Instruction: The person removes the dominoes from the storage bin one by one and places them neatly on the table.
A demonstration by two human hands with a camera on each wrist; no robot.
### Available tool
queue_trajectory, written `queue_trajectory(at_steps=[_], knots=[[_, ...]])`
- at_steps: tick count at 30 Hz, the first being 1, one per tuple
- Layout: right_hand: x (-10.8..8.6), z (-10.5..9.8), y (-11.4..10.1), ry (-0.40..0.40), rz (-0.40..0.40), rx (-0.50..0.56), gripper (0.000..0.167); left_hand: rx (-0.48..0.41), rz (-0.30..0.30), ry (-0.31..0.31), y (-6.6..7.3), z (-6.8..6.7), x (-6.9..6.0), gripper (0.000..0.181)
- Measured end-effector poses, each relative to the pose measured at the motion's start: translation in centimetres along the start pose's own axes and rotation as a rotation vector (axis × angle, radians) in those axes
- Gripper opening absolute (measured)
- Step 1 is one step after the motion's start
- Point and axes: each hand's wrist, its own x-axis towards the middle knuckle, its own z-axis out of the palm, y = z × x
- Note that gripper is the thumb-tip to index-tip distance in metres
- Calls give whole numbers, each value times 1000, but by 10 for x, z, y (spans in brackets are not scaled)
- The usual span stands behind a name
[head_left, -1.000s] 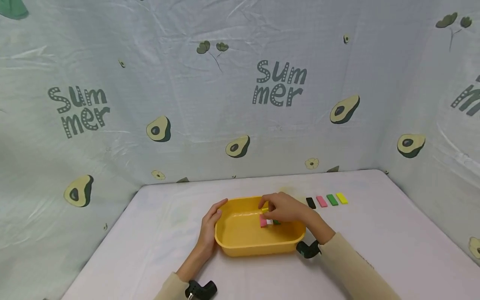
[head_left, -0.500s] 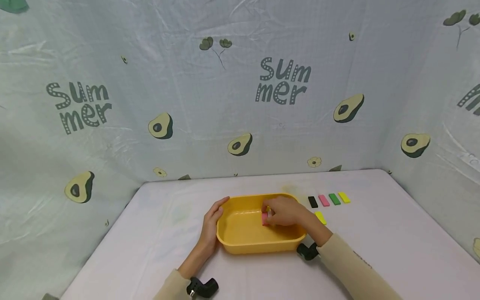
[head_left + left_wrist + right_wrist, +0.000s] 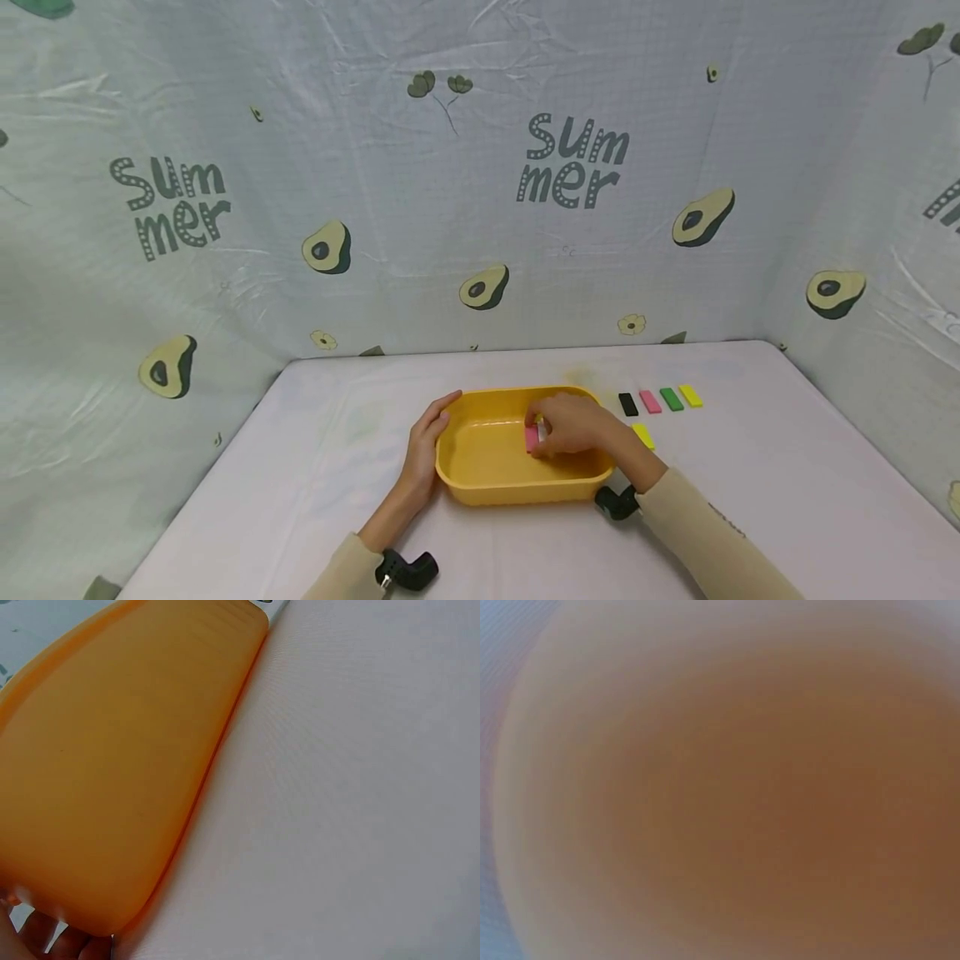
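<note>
The left hand (image 3: pixel 423 450) lies along the left side of a yellow tray (image 3: pixel 517 495), its fingers extended up to the back left corner. In the left wrist view, some fingers (image 3: pixel 71 943) show at the corner of the tray (image 3: pixel 112 765). Over the tray's right half, the right hand (image 3: pixel 573 425) has its finger and thumb at opposite ends of a small pink piece (image 3: pixel 532 438). A white piece (image 3: pixel 542 430) shows beside the pink one, partly under the hand. The right wrist view is an orange-brown blur.
Behind and right of the tray, black (image 3: pixel 628 405), pink (image 3: pixel 650 402), green (image 3: pixel 671 399) and yellow (image 3: pixel 691 396) pieces lie in a row on the white table (image 3: pixel 750 467). Another yellow piece (image 3: pixel 642 436) is near the right forearm. A printed sheet hangs behind.
The right hand has lowered slightly over the pieces, and its finger and thumb now stand at the pink piece. A yellow piece beside the forearm has come into view. The left hand keeps its place.
</note>
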Motion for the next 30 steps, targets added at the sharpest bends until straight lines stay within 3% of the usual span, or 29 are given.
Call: queue_trajectory(at_steps=[7,18,24,30], knots=[[0,-3,3,7,-12,12,39,-4,4,-3,1,2,3,45],[-6,-11,8,14,-126,141,42,8,-24,-4,-3,1,-2,46],[-20,-32,7,-1,-127,195,40,5,-31,-17,-3,1,-5,46],[-35,-54,11,87,-147,258,39,5,-12,-5,1,0,-1,45]])
